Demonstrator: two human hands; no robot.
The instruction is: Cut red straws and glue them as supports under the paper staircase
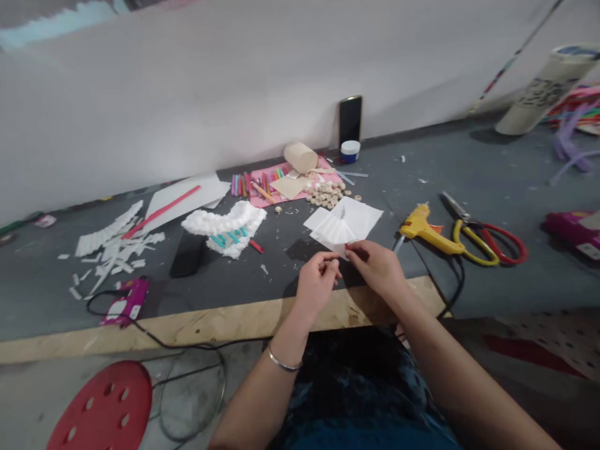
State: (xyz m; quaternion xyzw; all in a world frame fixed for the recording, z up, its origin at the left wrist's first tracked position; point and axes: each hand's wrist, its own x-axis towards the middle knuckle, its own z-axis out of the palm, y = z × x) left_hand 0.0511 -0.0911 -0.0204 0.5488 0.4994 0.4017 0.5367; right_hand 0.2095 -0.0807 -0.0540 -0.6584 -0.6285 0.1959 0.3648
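Both my hands meet over the near edge of the grey table (pixel 492 187). My left hand (pixel 316 284) pinches the lower edge of a pleated white paper fan (pixel 335 230). My right hand (pixel 377 265) pinches the same fan from the right, fingers closed. The fan rises from my fingertips and spreads out above a flat white sheet (pixel 359 215) lying on the table. A bracelet sits on my left wrist.
A yellow glue gun (pixel 424 228) and red-and-yellow scissors (pixel 485 237) lie to the right. A white foam piece (pixel 227 225), a black phone (pixel 187 255), paper strips (pixel 110 247), pens on pink paper (pixel 267 184), wooden beads (pixel 325 194) lie around. A red stool (pixel 100 409) stands lower left.
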